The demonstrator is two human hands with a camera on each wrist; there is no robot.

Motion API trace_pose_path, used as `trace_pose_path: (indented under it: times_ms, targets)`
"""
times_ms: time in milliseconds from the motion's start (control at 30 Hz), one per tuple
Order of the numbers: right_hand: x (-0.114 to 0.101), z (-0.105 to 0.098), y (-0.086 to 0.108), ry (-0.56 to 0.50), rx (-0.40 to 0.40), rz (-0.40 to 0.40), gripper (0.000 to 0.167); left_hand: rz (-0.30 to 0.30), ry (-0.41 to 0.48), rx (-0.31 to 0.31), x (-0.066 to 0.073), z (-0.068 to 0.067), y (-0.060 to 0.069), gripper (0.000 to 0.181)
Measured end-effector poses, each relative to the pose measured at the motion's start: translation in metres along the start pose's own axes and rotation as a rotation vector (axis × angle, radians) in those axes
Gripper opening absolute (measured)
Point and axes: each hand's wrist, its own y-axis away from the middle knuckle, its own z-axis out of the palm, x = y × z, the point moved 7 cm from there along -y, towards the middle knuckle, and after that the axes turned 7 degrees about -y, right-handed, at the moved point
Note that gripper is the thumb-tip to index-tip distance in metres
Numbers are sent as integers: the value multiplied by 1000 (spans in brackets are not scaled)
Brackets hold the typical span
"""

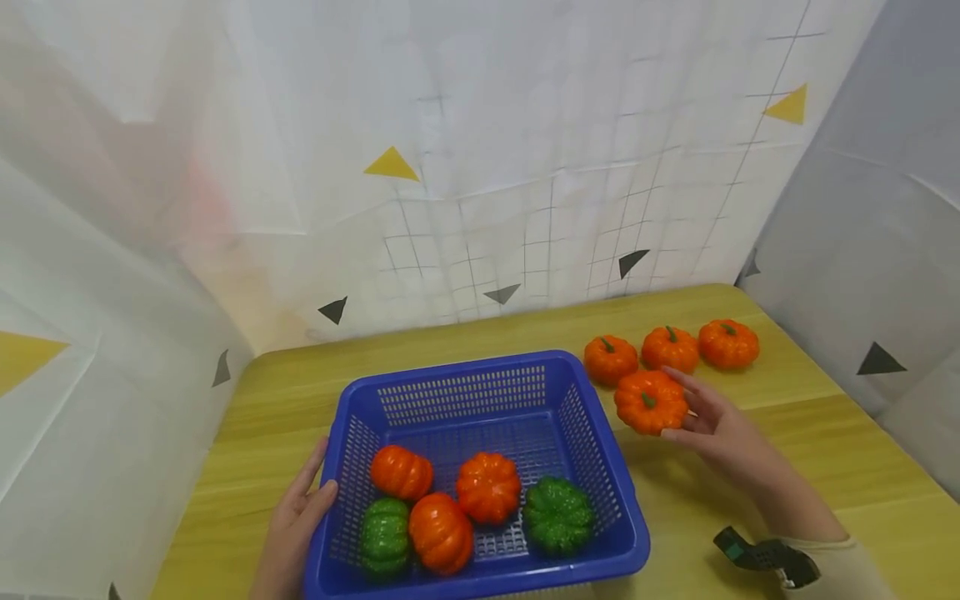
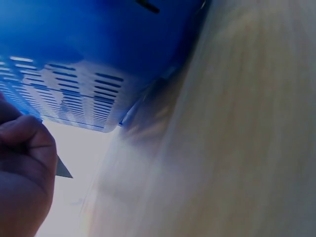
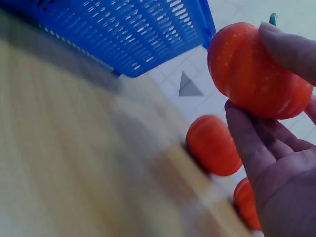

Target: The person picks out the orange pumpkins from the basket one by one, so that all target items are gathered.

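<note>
A blue plastic basket (image 1: 487,583) stands on the table. Inside it lie several small pumpkins: orange ones, such as the ribbed pumpkin (image 1: 488,488) near the middle, a green one (image 1: 386,537) at the left and a dark green one (image 1: 558,516) at the right. My left hand (image 1: 296,521) holds the basket's left side, thumb at the rim and fingers along the outside. To the right of the basket, my right hand (image 1: 723,437) grips an orange pumpkin (image 1: 649,402) with a green stem. The right wrist view shows this pumpkin (image 3: 252,74) between thumb and fingers, raised off the table.
Three more orange pumpkins, on the left (image 1: 611,360), in the middle (image 1: 670,347) and on the right (image 1: 729,343), sit in a row behind my right hand. The wood-grain table (image 1: 300,379) is bordered by white sheeting (image 1: 487,208) with triangles and grid lines.
</note>
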Motion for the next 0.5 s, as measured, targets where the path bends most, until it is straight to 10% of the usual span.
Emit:
trace_pose_path:
  times_ms: [500]
  targets:
    - [35,-9,5,143,95,193,82,-13,21,1,1,1,1,59]
